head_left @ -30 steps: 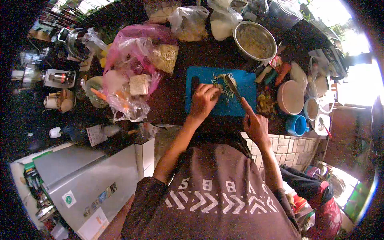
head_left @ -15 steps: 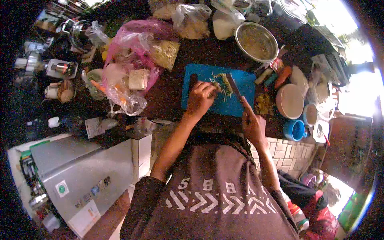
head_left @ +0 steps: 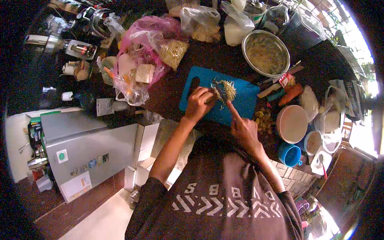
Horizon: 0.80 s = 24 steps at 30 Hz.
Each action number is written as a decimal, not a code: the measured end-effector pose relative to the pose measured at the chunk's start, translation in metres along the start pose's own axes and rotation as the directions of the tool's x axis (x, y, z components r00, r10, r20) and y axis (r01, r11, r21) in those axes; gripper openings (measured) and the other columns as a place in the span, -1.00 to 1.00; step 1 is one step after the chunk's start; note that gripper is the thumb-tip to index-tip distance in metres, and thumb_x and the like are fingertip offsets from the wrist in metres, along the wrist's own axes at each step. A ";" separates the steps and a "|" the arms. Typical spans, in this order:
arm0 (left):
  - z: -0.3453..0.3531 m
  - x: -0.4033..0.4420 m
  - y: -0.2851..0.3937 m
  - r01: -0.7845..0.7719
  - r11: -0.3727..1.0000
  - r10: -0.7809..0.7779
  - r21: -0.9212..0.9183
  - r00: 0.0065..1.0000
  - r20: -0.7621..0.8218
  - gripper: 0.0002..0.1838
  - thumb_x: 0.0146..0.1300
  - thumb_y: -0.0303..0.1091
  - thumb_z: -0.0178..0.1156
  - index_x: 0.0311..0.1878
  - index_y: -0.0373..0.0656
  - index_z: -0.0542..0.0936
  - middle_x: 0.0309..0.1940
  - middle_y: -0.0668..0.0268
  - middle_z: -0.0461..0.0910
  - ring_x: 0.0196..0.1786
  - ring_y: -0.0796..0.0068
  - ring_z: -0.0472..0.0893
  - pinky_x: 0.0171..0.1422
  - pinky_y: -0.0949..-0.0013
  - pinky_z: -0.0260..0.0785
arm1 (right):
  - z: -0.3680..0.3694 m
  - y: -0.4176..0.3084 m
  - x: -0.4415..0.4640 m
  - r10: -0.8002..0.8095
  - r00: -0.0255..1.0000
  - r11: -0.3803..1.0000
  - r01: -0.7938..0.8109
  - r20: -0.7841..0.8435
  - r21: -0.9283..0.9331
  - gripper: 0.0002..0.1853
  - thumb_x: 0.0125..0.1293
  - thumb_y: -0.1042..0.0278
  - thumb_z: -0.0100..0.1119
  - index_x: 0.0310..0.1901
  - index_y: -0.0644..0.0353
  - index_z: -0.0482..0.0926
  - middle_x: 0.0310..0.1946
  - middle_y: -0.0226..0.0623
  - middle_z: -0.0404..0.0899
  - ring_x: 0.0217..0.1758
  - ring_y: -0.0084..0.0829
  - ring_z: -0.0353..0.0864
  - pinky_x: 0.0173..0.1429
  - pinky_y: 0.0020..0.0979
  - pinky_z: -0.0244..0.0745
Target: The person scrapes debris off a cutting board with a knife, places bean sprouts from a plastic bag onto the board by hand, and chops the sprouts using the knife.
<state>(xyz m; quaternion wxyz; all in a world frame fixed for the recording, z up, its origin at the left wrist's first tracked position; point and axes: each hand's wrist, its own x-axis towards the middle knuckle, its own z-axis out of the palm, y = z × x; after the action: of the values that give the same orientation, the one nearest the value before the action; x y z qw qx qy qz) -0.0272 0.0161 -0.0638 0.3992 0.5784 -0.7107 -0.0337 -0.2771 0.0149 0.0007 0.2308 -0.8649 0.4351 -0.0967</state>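
Note:
A blue cutting board (head_left: 244, 94) lies on the dark table, with a pile of pale shredded food (head_left: 228, 90) on its middle. My right hand (head_left: 245, 129) is closed round a knife (head_left: 219, 91), one finger stretched along it, its blade beside the shreds. Left of the blade, my left hand (head_left: 199, 103) has its fingers curled and pressed together on a small piece of the pale food, mostly hidden by the fingertips.
Left of the board are a pink plastic bag (head_left: 138, 34) and a tofu-like block (head_left: 145, 73). Behind it stands a metal bowl (head_left: 266, 53). To the right are a carrot (head_left: 292, 93), a pink-rimmed bowl (head_left: 292, 124) and a blue mug (head_left: 290, 155). A grey refrigerator (head_left: 92, 148) stands lower left.
The view has turned and shifted. The knife blade has moved from the right side of the shreds to their left, close to my left fingers. Both hands keep their holds.

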 end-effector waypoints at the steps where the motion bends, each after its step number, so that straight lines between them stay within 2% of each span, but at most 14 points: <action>1: -0.002 0.001 0.002 0.017 1.000 -0.017 -0.023 1.000 -0.014 -0.75 0.09 -0.35 0.53 -0.20 -0.20 0.71 -0.15 0.14 0.70 -0.02 0.01 0.68 0.12 0.06 0.59 | 0.001 -0.001 -0.002 0.012 1.000 1.000 -0.012 0.027 -0.001 -0.14 0.39 0.42 0.22 0.70 -0.27 0.18 -0.60 -0.03 0.62 -0.59 0.00 0.65 -0.43 0.06 0.55; 5: -0.005 -0.001 0.002 0.056 0.998 -0.056 -0.009 0.998 0.005 -0.79 0.16 -0.31 0.51 -0.22 -0.18 0.71 -0.12 0.15 0.70 -0.02 0.01 0.69 0.11 0.07 0.60 | -0.007 -0.006 -0.002 0.026 0.999 0.998 -0.024 -0.029 0.057 -0.17 0.42 0.43 0.19 0.69 -0.27 0.20 -0.61 -0.01 0.61 -0.61 0.01 0.64 -0.44 0.05 0.54; 8: -0.003 -0.001 0.000 0.023 0.999 -0.024 -0.041 0.999 -0.035 -0.81 0.15 -0.36 0.52 -0.23 -0.15 0.71 -0.13 0.19 0.70 -0.04 0.06 0.69 0.08 0.10 0.61 | -0.003 0.005 -0.002 0.134 0.986 0.976 -0.113 -0.103 0.186 -0.25 0.50 0.42 0.15 0.68 -0.17 0.23 -0.55 -0.15 0.67 -0.66 -0.17 0.55 -0.50 -0.11 0.47; 9: -0.001 -0.001 0.003 0.078 0.994 -0.080 -0.079 0.997 -0.021 -0.81 0.11 -0.42 0.54 -0.24 -0.14 0.72 -0.13 0.22 0.71 -0.05 0.11 0.70 0.07 0.13 0.61 | 0.000 0.011 0.005 0.125 0.978 0.870 -0.028 -0.167 0.492 -0.29 0.54 0.42 0.10 0.68 -0.10 0.23 -0.54 -0.28 0.62 -0.64 -0.34 0.47 -0.50 -0.25 0.41; 11: 0.003 0.000 0.003 0.082 0.991 -0.084 -0.111 0.996 -0.015 -0.80 0.10 -0.44 0.55 -0.24 -0.13 0.72 -0.13 0.23 0.71 -0.04 0.13 0.70 0.07 0.14 0.61 | -0.004 0.018 -0.010 0.259 0.966 0.603 -0.154 -0.009 0.783 -0.35 0.59 0.42 0.00 0.68 0.01 0.23 -0.50 -0.48 0.47 -0.57 -0.58 0.31 -0.47 -0.47 0.28; 13: 0.007 0.000 0.006 0.092 0.985 -0.095 -0.144 0.995 -0.012 -0.80 0.08 -0.46 0.56 -0.25 -0.12 0.72 -0.13 0.24 0.71 -0.04 0.16 0.70 0.07 0.16 0.61 | -0.021 0.012 -0.017 0.372 0.920 0.320 -0.254 0.125 0.913 -0.37 0.61 0.40 -0.06 0.68 0.05 0.23 -0.51 -0.60 0.35 -0.54 -0.72 0.21 -0.45 -0.60 0.18; 15: 0.010 0.000 0.007 0.116 0.981 -0.119 -0.156 0.993 -0.006 -0.82 0.12 -0.45 0.54 -0.23 -0.14 0.72 -0.11 0.23 0.71 -0.01 0.14 0.69 0.11 0.14 0.60 | -0.023 0.012 -0.023 0.420 0.891 0.218 -0.284 0.173 0.934 -0.36 0.61 0.39 -0.07 0.69 0.04 0.22 -0.53 -0.62 0.29 -0.55 -0.74 0.19 -0.44 -0.62 0.15; 17: 0.013 -0.003 0.008 0.135 0.977 -0.135 -0.167 0.991 0.012 -0.80 0.13 -0.44 0.53 -0.19 -0.14 0.72 -0.09 0.22 0.70 0.02 0.12 0.68 0.14 0.11 0.59 | -0.018 0.016 -0.033 0.399 0.917 0.485 -0.191 -0.021 0.853 -0.36 0.62 0.38 -0.03 0.69 -0.03 0.22 -0.53 -0.44 0.41 -0.59 -0.60 0.26 -0.46 -0.47 0.24; 18: 0.011 -0.002 0.012 0.160 0.974 -0.156 -0.162 0.987 0.042 -0.77 0.14 -0.43 0.53 -0.15 -0.15 0.72 -0.07 0.22 0.70 0.06 0.10 0.67 0.18 0.08 0.57 | -0.022 0.012 -0.036 0.406 0.914 0.493 -0.198 -0.022 0.847 -0.36 0.62 0.38 -0.03 0.69 -0.03 0.22 -0.53 -0.44 0.41 -0.59 -0.60 0.26 -0.46 -0.47 0.24; 19: 0.008 -0.001 0.015 0.164 0.971 -0.158 -0.175 0.986 0.047 -0.77 0.14 -0.43 0.53 -0.15 -0.15 0.72 -0.07 0.22 0.70 0.06 0.10 0.67 0.18 0.08 0.57 | -0.025 0.006 -0.040 0.396 0.908 0.743 -0.230 -0.136 0.629 -0.36 0.62 0.38 -0.04 0.69 -0.07 0.22 -0.53 -0.32 0.45 -0.59 -0.50 0.32 -0.45 -0.37 0.31; 20: 0.003 0.001 0.016 0.140 0.981 -0.133 -0.137 0.989 0.057 -0.74 0.16 -0.40 0.52 -0.10 -0.15 0.71 -0.02 0.18 0.68 0.09 0.06 0.66 0.22 0.05 0.55 | -0.029 -0.004 -0.044 0.406 0.898 0.825 -0.280 -0.169 0.492 -0.37 0.62 0.40 -0.04 0.68 -0.10 0.24 -0.51 -0.14 0.51 -0.56 -0.32 0.43 -0.40 -0.20 0.39; 21: -0.002 0.004 0.020 0.112 0.989 -0.105 -0.099 0.992 0.067 -0.71 0.17 -0.37 0.52 -0.06 -0.16 0.70 0.03 0.14 0.66 0.13 0.02 0.64 0.26 0.03 0.53 | -0.035 -0.015 -0.048 0.416 0.887 0.878 -0.334 -0.202 0.342 -0.37 0.61 0.42 -0.04 0.67 -0.13 0.26 -0.49 0.04 0.56 -0.54 -0.13 0.54 -0.36 -0.04 0.47; 22: -0.004 0.006 0.022 0.108 0.988 -0.100 -0.107 0.992 0.076 -0.71 0.17 -0.37 0.52 -0.06 -0.16 0.70 0.03 0.14 0.66 0.13 0.02 0.64 0.26 0.03 0.53 | -0.029 -0.014 -0.053 0.427 0.881 0.874 -0.345 -0.203 0.342 -0.37 0.61 0.42 -0.04 0.67 -0.13 0.26 -0.49 0.04 0.56 -0.54 -0.13 0.54 -0.36 -0.04 0.47; 24: -0.007 0.013 0.022 0.127 0.984 -0.112 -0.121 0.986 0.126 -0.68 0.21 -0.29 0.50 -0.01 -0.15 0.70 0.11 0.09 0.60 0.19 -0.03 0.61 0.31 -0.01 0.50 | -0.015 -0.011 -0.060 0.425 0.887 0.905 -0.411 -0.178 0.113 -0.33 0.58 0.44 0.00 0.67 -0.15 0.24 -0.46 0.10 0.62 -0.46 0.05 0.64 -0.33 0.04 0.50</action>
<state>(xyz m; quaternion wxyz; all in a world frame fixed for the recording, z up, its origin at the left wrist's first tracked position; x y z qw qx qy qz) -0.0406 0.0157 -0.0406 0.3900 0.5899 -0.6935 -0.1378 -0.3108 0.0642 0.0211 0.2328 -0.7279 0.6281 -0.1464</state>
